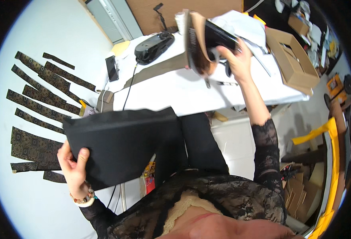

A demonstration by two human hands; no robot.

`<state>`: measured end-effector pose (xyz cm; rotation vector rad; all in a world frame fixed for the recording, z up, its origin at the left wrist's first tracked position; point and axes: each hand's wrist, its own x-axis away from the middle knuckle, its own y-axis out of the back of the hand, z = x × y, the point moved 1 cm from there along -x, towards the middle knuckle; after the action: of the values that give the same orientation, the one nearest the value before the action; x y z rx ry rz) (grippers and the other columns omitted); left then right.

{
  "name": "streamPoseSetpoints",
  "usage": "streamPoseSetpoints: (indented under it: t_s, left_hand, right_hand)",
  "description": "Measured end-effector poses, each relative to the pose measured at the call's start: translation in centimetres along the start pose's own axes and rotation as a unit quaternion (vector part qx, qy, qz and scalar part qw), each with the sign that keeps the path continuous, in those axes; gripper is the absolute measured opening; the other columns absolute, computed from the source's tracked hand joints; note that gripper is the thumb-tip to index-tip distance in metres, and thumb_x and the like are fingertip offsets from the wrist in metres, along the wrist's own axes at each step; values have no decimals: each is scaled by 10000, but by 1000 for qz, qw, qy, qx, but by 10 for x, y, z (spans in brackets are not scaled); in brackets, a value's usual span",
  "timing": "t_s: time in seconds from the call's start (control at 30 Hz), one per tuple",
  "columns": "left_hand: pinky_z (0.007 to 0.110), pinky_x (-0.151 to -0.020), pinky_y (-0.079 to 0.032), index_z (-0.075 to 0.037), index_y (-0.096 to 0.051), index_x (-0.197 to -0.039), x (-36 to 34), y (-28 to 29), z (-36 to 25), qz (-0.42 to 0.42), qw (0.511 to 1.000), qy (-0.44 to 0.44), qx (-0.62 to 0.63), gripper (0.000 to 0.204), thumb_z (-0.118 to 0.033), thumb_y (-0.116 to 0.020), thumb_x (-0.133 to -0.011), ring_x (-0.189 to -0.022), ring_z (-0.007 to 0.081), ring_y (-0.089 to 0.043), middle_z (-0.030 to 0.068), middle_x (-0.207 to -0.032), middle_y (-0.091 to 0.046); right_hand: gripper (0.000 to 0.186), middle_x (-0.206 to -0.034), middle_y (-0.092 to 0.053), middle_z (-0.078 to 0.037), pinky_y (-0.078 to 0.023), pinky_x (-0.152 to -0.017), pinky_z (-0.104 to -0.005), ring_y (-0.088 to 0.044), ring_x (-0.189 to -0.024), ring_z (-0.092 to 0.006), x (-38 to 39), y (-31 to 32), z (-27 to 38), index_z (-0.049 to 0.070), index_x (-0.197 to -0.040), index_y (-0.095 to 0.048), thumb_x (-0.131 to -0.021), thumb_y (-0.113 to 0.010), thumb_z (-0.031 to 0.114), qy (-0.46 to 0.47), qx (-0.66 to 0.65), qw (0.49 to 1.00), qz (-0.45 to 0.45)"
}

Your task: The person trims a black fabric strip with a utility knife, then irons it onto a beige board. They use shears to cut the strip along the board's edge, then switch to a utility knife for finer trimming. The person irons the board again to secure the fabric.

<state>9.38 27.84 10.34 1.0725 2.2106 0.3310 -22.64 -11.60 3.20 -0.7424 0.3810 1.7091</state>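
My left hand (74, 165) grips the near left edge of a black fabric piece (123, 147), thumb on top and fingers beneath. The piece spreads over my lap in front of the table. Raised above the white table (159, 93), my right hand (241, 61) is closed around the handle of a black clothes iron (219, 36). The iron is tipped up on edge, its flat sole toward the left, and slightly blurred. A brown fabric strip (159, 69) lies on the table left of the iron. Behind the strip sits a glossy black iron base (153, 47) with a cord.
A phone (112, 68) lies at the table's left end. A small marked tool (227, 83) rests below the iron. An open cardboard box (293, 59) occupies the right end. Dark patterned strips (36, 143) hang at the left. A yellow-edged frame (330, 159) stands on the right.
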Motion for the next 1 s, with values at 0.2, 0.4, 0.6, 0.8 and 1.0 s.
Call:
streamPoseSetpoints:
  t_s: [0.2, 0.4, 0.6, 0.8, 1.0]
  left_hand:
    - [272, -847, -425, 32, -547, -1227, -20, -19, 28, -4, 993, 121, 2, 457, -82, -735, -826, -923, 141, -545, 57, -1054, -507]
    - [275, -796, -371, -14, -574, -1198, -19, -11, 70, -89, 963, 249, -43, 506, -99, -783, -745, -878, 139, -476, 34, -995, -484]
    - [370, -925, -448, -17, -532, -1255, -63, -23, 72, -14, 921, 387, -45, 551, -40, -797, -772, -1094, 236, -530, 144, -1228, -513]
    - [307, -884, -396, 0, -528, -1248, -61, -22, 89, 14, 951, 298, -86, 542, -148, -788, -796, -952, 151, -517, 53, -1073, -521]
    - [266, -646, -391, 14, -630, -1144, -84, -41, 100, 9, 968, 217, -125, 462, -120, -797, -734, -734, 152, -471, 53, -846, -502]
  right_hand:
    - [405, -821, -482, 3, -433, -729, -285, -439, -761, -130, -217, -157, -118, 47, -1065, -555, -753, -804, 114, 131, 214, 901, 354]
    - [360, -791, -552, -8, -443, -749, -349, -534, -791, -188, -305, -286, -219, 55, -936, -561, -676, -807, 13, 121, 354, 763, 528]
    - [355, -849, -621, -31, -463, -805, -390, -603, -877, -241, -310, -305, -306, 54, -914, -562, -661, -803, -11, 70, 383, 697, 602]
    - [556, -1129, -618, -107, -459, -936, -400, -592, -1070, -297, -290, -300, -299, 117, -1167, -579, -666, -793, 6, 193, 601, 609, 481]
    - [708, -1314, -536, -81, -401, -1044, -482, -515, -1232, -259, -161, -305, -144, 133, -1414, -401, -794, -741, 93, 24, 90, 840, 534]
